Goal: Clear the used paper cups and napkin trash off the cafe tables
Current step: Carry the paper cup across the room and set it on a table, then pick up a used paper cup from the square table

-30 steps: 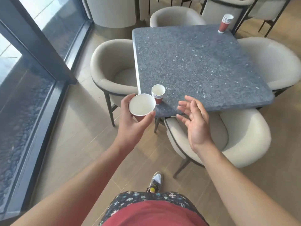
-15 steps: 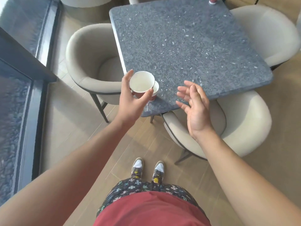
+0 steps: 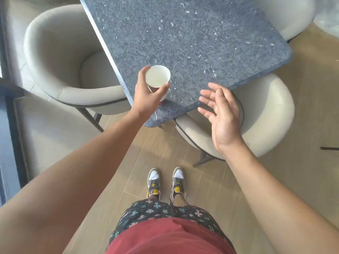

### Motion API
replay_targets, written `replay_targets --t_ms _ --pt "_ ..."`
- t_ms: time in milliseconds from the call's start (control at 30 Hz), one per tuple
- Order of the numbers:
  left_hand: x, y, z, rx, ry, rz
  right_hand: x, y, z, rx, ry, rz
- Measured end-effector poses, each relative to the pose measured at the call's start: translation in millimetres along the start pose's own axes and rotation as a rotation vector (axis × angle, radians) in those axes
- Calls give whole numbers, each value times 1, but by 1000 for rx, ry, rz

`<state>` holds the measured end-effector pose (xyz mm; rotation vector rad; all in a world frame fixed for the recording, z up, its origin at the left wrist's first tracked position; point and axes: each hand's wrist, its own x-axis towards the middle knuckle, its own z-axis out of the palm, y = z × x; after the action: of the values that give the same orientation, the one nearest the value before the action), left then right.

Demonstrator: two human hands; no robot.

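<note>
My left hand (image 3: 148,96) grips a white-lined paper cup (image 3: 157,76) with a red outside, thumb and fingers curled round its wall, over the near left corner of the grey speckled table (image 3: 192,43). Directly beneath it a sliver of a second red cup (image 3: 162,101) shows below my fingers, mostly hidden by the held cup and my hand. My right hand (image 3: 222,110) hovers palm-left with fingers spread and relaxed, empty, over the table's near edge. No napkin is visible.
A beige armchair (image 3: 60,57) stands left of the table, another armchair (image 3: 264,114) sits tucked under the near right edge, a third armchair (image 3: 291,13) at far right. A dark window frame (image 3: 7,107) runs along the left. Wood floor (image 3: 113,165) lies around my feet.
I have stepped closer and the view tilted down. My left hand carried its cup forward until it sits right over the cup on the table, hiding it. The far stack left the view.
</note>
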<state>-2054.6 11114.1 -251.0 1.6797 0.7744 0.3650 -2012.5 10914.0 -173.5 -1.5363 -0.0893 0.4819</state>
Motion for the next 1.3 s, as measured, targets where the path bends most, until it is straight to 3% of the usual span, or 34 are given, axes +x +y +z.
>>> replay_targets --t_ms 400,733,867,1133,1300 --pt "30 -50 6 217 -83 -94 7 6 -16 -20 80 -2" --pt "33 -67 8 199 -106 -178 11 9 -14 -32 70 13" --pt "23 -41 -5 138 -83 -104 11 8 -9 -23 54 -13" --pt "-61 34 -64 -140 103 225 8 -9 17 4 2 -85" --pt "-79 42 -76 -174 110 274 -8 -12 16 2 14 -122"
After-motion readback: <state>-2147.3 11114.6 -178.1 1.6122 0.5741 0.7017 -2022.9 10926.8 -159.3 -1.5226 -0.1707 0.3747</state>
